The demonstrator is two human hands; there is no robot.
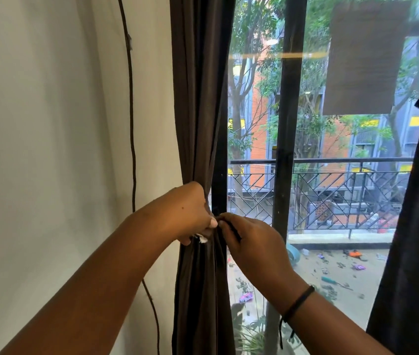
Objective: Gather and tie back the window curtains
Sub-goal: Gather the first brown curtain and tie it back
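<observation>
At the window's left edge, a person's left hand (193,216) clenches the gathered dark curtain (200,103), soft and light, cinched at mid-height, while the right hand (252,242) pinches a thin dark tie (232,230).

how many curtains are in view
2. The dark brown fabric curtain at the window's left, bunched between both hands, and a dark curtain at the right edge. More may hang out of frame.
</observation>
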